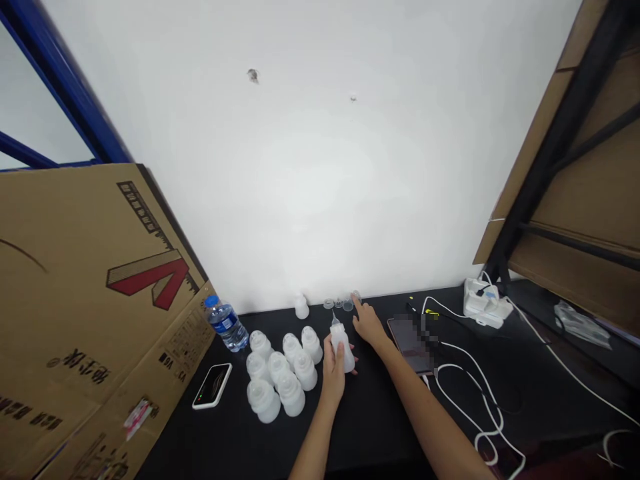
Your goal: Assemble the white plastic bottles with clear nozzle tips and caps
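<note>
My left hand is wrapped round a white bottle, which leans slightly and has a clear, pointed tip on its neck. Further back, my right hand stretches its index finger to a clear domed cap by the wall; the fingertip overlaps the cap, and the thumb stays apart from it. Small clear parts lie in a row to the left of that cap. Several white bottles with clear caps stand grouped left of my left hand. Another white bottle stands alone against the wall.
A water bottle and a white-framed phone are on the left, beside a large cardboard box. To the right lie a dark tablet or phone, loose white cables and a white power strip. A white wall closes the back.
</note>
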Demonstrator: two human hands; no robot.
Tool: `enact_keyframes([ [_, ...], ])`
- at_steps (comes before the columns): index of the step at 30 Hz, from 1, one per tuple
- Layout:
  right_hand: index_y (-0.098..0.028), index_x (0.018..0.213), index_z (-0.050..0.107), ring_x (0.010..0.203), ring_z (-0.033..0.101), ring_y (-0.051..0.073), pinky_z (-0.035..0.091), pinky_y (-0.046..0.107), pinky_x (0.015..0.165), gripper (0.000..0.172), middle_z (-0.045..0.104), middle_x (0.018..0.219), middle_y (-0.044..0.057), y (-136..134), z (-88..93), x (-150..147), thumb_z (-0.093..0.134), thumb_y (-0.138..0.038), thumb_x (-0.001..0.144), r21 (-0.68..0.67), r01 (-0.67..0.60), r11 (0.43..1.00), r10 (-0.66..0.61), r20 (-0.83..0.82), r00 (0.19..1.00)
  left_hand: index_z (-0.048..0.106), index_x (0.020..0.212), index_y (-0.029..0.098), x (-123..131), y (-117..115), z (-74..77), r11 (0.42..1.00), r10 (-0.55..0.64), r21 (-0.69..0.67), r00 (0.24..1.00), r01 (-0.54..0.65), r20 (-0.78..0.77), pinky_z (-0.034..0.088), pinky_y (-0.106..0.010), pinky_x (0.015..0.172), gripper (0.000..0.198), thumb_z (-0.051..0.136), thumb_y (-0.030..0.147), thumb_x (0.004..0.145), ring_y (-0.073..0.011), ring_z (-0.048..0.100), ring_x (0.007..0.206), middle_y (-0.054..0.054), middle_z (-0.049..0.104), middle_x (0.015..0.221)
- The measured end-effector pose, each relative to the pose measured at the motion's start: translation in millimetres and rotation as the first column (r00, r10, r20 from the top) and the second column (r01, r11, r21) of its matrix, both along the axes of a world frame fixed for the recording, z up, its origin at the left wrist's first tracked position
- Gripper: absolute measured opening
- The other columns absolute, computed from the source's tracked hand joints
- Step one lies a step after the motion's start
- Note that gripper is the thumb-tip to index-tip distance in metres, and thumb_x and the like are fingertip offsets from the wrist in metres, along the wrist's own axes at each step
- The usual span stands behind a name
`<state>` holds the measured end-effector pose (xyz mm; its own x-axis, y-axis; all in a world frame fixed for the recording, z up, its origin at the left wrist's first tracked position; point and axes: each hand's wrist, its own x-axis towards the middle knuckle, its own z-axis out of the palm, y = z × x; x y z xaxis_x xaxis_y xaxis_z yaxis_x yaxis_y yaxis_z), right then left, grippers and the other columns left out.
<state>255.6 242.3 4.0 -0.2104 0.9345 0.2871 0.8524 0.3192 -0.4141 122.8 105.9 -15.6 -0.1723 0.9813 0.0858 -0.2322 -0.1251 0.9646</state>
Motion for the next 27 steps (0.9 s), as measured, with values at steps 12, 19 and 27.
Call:
enact_keyframes([
  [12, -0.022, 0.116, 0.072, 0.113, 0.06, 0.034, 0.048, 0.046, 0.103, 0.026, 0.067, 0.117, 0.015, -39, -26.1, -11, 0.066, -0.018, 0.091, 0.116, 0.02, 0.993, 0.034, -0.445, 0.895, 0.05, 0.121, 0.023, -1, -1, -1.7, 0.998, 0.052, -0.04, 0.997, -0.054, -0.06, 0.049, -0.025, 0.047, 0.061, 0.062, 0.077, 0.094, -0.0198, 0.073, 0.064, -0.008, 0.076, 0.096],
  [19, -0.024, 0.109, 0.067, 0.095, 0.074, 0.029, 0.061, 0.045, 0.09, 0.03, 0.078, 0.102, 0.009, -33, -30.8, 6, 0.076, -0.043, 0.089, -0.089, -0.057, 0.994, -0.054, -0.891, 0.451, 0.057, 0.132, 0.022, -1, -6, 7.9, 0.998, -0.06, 0.014, 0.992, 0.062, -0.111, 0.063, -0.035, 0.072, 0.059, 0.06, 0.07, 0.099, -0.0252, 0.077, 0.093, -0.012, 0.077, 0.113],
  [27, -0.026, 0.114, 0.063, 0.092, 0.078, 0.022, 0.064, 0.034, 0.078, 0.049, 0.079, 0.101, 0.003, -32, -17.0, 5, 0.088, -0.054, 0.082, -0.15, -0.269, 0.951, -0.197, -0.968, -0.158, 0.063, 0.133, 0.02, -1, -6, 5.1, 0.996, -0.082, 0.006, 0.983, 0.084, -0.162, 0.061, -0.031, 0.068, 0.057, 0.06, 0.067, 0.101, -0.0212, 0.074, 0.083, -0.011, 0.077, 0.108],
])
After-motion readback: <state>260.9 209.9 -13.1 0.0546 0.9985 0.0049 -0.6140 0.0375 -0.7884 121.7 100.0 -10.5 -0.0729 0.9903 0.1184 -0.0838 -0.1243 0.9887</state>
